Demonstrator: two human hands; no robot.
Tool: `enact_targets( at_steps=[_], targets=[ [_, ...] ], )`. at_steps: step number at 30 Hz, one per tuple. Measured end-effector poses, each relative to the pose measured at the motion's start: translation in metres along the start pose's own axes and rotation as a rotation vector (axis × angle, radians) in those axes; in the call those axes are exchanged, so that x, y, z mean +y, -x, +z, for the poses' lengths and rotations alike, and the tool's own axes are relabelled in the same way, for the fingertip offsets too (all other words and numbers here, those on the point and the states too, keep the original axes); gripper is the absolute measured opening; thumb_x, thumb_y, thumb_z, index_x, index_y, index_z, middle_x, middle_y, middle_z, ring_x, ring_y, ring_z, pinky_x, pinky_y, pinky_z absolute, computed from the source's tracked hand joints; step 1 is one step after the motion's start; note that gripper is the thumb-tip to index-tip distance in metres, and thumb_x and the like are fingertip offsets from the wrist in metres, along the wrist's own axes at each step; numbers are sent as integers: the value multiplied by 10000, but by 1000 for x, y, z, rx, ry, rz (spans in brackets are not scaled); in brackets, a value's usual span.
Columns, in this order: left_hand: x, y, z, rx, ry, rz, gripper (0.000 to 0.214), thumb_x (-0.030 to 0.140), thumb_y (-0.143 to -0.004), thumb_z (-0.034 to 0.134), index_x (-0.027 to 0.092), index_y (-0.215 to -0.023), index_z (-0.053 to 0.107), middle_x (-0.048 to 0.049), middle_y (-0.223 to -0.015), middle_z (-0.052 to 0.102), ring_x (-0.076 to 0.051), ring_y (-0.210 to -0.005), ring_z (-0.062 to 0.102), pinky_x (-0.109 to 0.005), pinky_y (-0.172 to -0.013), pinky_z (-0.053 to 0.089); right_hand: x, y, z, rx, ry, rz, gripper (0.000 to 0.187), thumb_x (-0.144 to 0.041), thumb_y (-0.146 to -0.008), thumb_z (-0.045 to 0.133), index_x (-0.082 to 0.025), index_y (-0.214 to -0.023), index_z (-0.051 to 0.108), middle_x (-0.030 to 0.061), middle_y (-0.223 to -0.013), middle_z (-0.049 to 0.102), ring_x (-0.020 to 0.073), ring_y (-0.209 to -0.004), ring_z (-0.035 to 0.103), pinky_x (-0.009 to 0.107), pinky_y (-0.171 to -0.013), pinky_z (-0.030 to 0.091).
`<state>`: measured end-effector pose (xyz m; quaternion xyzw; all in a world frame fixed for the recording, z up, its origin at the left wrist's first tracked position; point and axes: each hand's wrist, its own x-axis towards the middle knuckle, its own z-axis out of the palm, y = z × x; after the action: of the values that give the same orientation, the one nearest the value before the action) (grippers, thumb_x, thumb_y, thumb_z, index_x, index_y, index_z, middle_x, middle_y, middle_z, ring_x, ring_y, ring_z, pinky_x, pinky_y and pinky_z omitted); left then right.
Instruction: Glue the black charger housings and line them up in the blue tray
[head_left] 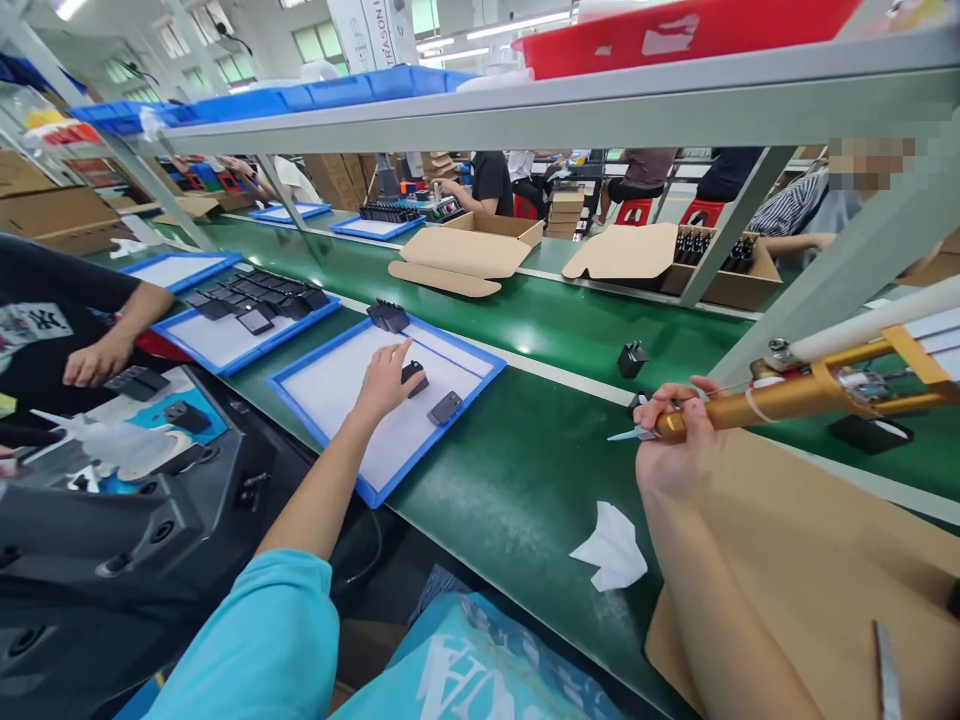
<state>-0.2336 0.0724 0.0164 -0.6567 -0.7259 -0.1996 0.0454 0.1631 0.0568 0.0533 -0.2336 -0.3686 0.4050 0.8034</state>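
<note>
My left hand (pixel 384 382) reaches over a blue-rimmed white tray (pixel 352 440), its thumb and fingers closed around a small black power adapter (pixel 413 376). Nearby on that tray lie another black adapter (pixel 445 408) and a few more grouped at its far edge (pixel 388 316). In my right hand (pixel 679 440) is a gold-coloured glue dispenser (pixel 772 400) with a pale blue pointed nozzle (pixel 628 435) aimed left. Its fingers wrap round the barrel near the nozzle. Beyond that hand, a black adapter with prongs (pixel 632 358) stands on the green conveyor belt.
A crumpled white tissue (pixel 611 547) lies before me, beside a cardboard sheet (pixel 817 560) with a metal blade (pixel 886 670). Another tray (pixel 247 345) holds several adapters. A co-worker's hand (pixel 101 360) is at left, near a dark machine (pixel 150 540). An overhead shelf (pixel 480 115) crosses above.
</note>
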Motion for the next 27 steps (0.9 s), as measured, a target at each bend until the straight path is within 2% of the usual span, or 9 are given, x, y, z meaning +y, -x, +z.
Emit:
enact_targets(
  at_steps=[2,5,7,9,14,19,21,25,27],
  targets=[
    [17,14,-2,82,83,82,615,444,-906,544,165,-1437,410,-152,-1333,567,-288,-1236,516,-397,-1029,432,0,0,0,3,0,-2,231,-305,-774,616,-242,-993,574,-36,-725,623,84,-440,471,268,-504,408],
    [42,34,-2,-95,141,115,623,511,-870,589,234,-1411,454,-80,-1243,643,-253,-1087,621,-342,-904,508,-1,1,1,1,-2,-2,238,-313,-773,618,-238,-994,572,-37,-725,622,82,-439,473,267,-502,408],
    [51,41,1,-188,137,87,583,483,-857,610,239,-1374,501,-69,-1221,668,-261,-1041,652,-352,-883,519,-2,1,2,-1,0,2,242,-319,-771,622,-237,-992,567,-36,-724,617,81,-439,473,268,-504,408],
    [50,42,5,-210,181,34,513,442,-861,601,225,-1323,551,-71,-1205,688,-269,-1035,666,-372,-916,513,-3,1,3,0,12,12,240,-324,-774,620,-239,-990,561,-37,-725,616,79,-441,471,270,-508,410],
    [27,34,9,-230,392,-54,481,479,-866,547,199,-1250,620,-75,-1241,685,-278,-1174,623,-357,-965,509,-5,2,4,-4,29,19,249,-343,-772,624,-247,-990,553,-40,-727,613,81,-443,465,270,-499,402],
    [22,33,9,-210,425,-90,447,503,-917,446,199,-1132,695,-65,-1123,735,-265,-1057,675,-362,-954,516,-4,1,4,-3,35,9,242,-348,-771,630,-252,-983,565,-32,-719,604,86,-436,462,279,-493,401],
    [24,35,10,-198,435,-79,441,496,-918,458,204,-1167,677,-68,-1112,736,-256,-1064,673,-350,-948,518,-3,0,3,-6,36,6,230,-336,-775,620,-257,-986,570,-35,-719,606,88,-434,460,278,-491,402],
    [30,39,12,-184,414,1,506,501,-904,510,226,-1324,573,-77,-1251,673,-269,-1160,626,-326,-863,542,-2,0,2,-3,38,1,214,-317,-771,605,-265,-978,590,-41,-715,617,90,-433,460,275,-490,400],
    [31,41,12,-196,341,47,521,476,-885,558,232,-1345,557,-71,-1305,641,-270,-1100,646,-337,-858,537,-2,0,3,3,35,0,212,-320,-766,607,-265,-970,599,-40,-708,619,92,-429,460,275,-483,396]
  ],
)
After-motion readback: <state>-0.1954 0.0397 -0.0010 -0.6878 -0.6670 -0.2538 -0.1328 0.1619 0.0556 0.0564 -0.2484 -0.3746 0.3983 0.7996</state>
